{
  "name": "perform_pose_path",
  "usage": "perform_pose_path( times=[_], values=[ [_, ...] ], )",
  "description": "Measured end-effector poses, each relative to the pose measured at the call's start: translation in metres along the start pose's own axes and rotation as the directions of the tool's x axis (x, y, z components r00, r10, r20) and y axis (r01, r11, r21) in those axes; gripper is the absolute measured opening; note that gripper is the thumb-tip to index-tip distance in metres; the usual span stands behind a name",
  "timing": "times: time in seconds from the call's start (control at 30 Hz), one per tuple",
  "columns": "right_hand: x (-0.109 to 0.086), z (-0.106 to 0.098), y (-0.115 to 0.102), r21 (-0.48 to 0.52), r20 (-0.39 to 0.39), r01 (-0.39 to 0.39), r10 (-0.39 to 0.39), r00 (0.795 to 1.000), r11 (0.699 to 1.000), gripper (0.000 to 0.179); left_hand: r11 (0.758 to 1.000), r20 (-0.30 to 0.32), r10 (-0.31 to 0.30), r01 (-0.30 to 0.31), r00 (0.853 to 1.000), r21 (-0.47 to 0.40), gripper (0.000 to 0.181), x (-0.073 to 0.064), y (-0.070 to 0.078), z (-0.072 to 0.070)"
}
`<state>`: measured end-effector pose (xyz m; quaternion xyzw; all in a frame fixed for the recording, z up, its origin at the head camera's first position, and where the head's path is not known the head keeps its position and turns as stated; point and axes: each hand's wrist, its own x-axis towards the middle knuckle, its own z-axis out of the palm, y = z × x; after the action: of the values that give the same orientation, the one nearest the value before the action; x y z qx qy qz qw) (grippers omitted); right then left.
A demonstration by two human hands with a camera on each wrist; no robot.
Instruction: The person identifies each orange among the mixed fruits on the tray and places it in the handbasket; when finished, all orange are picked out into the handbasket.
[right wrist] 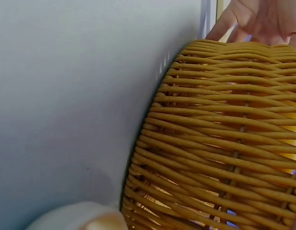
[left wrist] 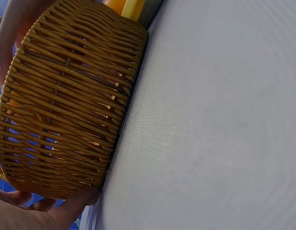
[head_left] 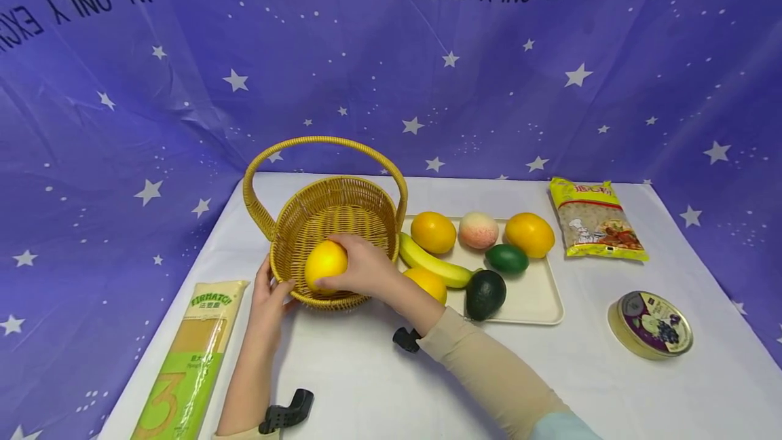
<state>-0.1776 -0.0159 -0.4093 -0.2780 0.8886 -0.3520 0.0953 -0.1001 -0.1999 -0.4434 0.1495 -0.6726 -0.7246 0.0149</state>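
A round wicker basket with a tall arched handle stands on the white table. My left hand grips its front left side, thumb at the rim and fingers along the outside wall. In the left wrist view, fingers lie against the woven wall. My right hand reaches over the front rim and holds a rounded yellow-orange fruit inside the basket, low over its woven bottom. The right wrist view shows mostly the basket's outer wall, with the left hand at its far side.
Right of the basket, a cream tray carries more yellow-orange fruits, a banana, a peach, a green fruit and an avocado. A spaghetti pack, a yellow food bag and a round tin lie around.
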Motion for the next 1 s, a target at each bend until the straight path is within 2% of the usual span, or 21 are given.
perform_pose_path(
  times=[0.37, 0.7, 1.0],
  values=[
    [0.0033, 0.0068, -0.0009, -0.196, 0.075, 0.018, -0.004, 0.997, 0.980, 0.078, 1.000, -0.004, -0.003, 0.003, 1.000, -0.001, 0.068, 0.0002, 0.0009, 0.0014],
    [0.0013, 0.0065, -0.0030, -0.238, 0.107, 0.018, 0.008, 0.994, 0.971, 0.081, 0.999, -0.002, 0.038, -0.038, 0.999, 0.010, 0.068, 0.0007, -0.0032, -0.0003],
    [-0.0015, -0.0006, -0.0036, -0.198, 0.129, 0.014, 0.012, 0.992, 0.980, 0.081, 1.000, 0.008, 0.023, -0.023, 1.000, 0.007, 0.068, 0.0007, -0.0032, 0.0000]
  ],
)
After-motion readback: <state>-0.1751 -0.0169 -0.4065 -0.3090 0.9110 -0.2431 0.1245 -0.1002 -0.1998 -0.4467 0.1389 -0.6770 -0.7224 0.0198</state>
